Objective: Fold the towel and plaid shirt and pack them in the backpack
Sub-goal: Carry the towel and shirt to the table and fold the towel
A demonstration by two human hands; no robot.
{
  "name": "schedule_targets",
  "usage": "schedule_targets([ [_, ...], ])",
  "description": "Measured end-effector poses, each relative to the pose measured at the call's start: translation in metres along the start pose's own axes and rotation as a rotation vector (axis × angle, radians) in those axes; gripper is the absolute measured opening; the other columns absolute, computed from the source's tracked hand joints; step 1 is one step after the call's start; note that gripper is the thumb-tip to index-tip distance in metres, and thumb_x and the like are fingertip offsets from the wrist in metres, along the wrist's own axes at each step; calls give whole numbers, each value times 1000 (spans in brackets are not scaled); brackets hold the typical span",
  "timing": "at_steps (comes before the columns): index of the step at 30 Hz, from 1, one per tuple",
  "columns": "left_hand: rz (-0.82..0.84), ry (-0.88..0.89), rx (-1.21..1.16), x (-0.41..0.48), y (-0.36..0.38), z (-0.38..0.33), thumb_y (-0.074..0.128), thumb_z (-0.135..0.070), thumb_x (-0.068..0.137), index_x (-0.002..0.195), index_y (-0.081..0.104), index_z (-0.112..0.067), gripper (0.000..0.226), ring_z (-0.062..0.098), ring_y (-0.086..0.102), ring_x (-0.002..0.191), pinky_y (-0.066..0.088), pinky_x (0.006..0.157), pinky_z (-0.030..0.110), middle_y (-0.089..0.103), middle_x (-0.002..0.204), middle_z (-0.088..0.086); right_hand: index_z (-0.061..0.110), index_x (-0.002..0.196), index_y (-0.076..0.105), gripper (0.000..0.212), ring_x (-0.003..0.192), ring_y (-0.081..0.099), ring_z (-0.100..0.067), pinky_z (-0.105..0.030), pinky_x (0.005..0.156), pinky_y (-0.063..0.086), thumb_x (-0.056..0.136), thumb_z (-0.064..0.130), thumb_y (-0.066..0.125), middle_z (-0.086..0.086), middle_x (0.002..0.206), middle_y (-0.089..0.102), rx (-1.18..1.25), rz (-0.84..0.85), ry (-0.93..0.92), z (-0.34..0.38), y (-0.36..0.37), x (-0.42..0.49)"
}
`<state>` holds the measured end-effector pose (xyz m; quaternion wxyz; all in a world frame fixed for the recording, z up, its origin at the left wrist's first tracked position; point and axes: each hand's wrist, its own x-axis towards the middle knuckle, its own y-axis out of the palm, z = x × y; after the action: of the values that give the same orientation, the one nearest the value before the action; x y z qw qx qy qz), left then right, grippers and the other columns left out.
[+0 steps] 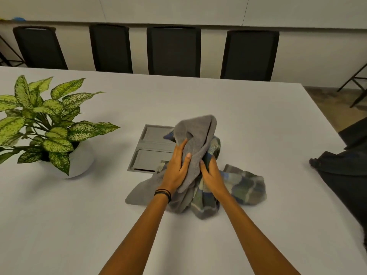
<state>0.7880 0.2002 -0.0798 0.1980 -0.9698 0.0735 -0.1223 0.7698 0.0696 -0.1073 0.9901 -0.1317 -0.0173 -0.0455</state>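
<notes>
A grey towel (198, 133) is bunched and lifted above the table's middle, its lower end trailing on the white table (258, 124). My left hand (176, 167) grips the towel from the left, thumb over the cloth. My right hand (211, 173) holds the bundle from the right, fingers curled into the towel and the plaid shirt. The blue-green plaid shirt (244, 187) lies crumpled under and to the right of the towel. A black backpack (341, 171) sits at the table's right edge, partly out of frame.
A potted plant (43, 124) in a white pot stands at the left. A grey cable hatch (151, 149) is set in the table behind the cloth. Several black chairs (173, 50) line the far side.
</notes>
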Motion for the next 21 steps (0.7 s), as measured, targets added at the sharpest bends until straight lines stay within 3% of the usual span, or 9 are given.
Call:
schedule_targets([
  [4,135,-92,117,-15,6,32,33,-40,97,147,15,-30,54,14,38,130,33,96,16,25,152,-1,25,146,18,78,138,26,-16,-46,113,27,84,70,32,0,150,28,-132,100,111,-51,7,-7],
  [6,223,-146,249,-20,9,48,33,-45,97,147,11,-33,57,21,46,124,38,89,20,20,154,-1,21,144,22,66,136,30,-18,-46,112,29,90,57,34,-4,147,32,-181,163,145,-67,6,-15],
  [9,255,-214,464,-22,9,64,32,-48,96,148,10,-30,59,28,49,118,46,93,34,22,153,7,23,142,28,50,132,36,-16,-40,111,32,96,35,40,-2,142,40,-212,184,112,-77,-2,-31],
  [12,214,-234,648,-26,7,64,30,-47,97,149,12,-24,59,31,33,133,34,105,37,17,154,12,22,134,38,39,128,41,-16,-31,106,35,96,21,46,1,133,47,-231,19,77,-82,-17,-49],
  [15,162,-115,678,-38,7,56,19,-57,94,149,10,-26,63,27,11,143,16,115,37,6,157,10,12,140,36,50,136,30,-25,-41,108,31,94,25,50,-11,146,34,-363,-300,125,-100,-30,-65],
  [17,160,-13,680,-50,11,54,13,-60,91,149,6,-27,67,22,-2,145,2,117,35,-2,157,5,13,143,31,58,139,21,-32,-48,107,30,92,30,53,-16,151,22,-410,-456,294,-111,-38,-73],
  [19,212,88,732,-63,17,58,11,-59,92,148,1,-28,65,18,-12,144,-8,115,37,-7,156,2,15,145,25,67,141,14,-36,-53,109,28,89,36,55,-17,154,11,-371,-497,484,-116,-44,-78],
  [21,266,151,802,-75,23,66,12,-57,94,148,2,-27,63,19,-12,143,-4,115,44,-4,157,3,16,146,19,72,141,11,-36,-53,109,26,88,40,54,-16,154,7,-300,-434,554,-118,-50,-80],
])
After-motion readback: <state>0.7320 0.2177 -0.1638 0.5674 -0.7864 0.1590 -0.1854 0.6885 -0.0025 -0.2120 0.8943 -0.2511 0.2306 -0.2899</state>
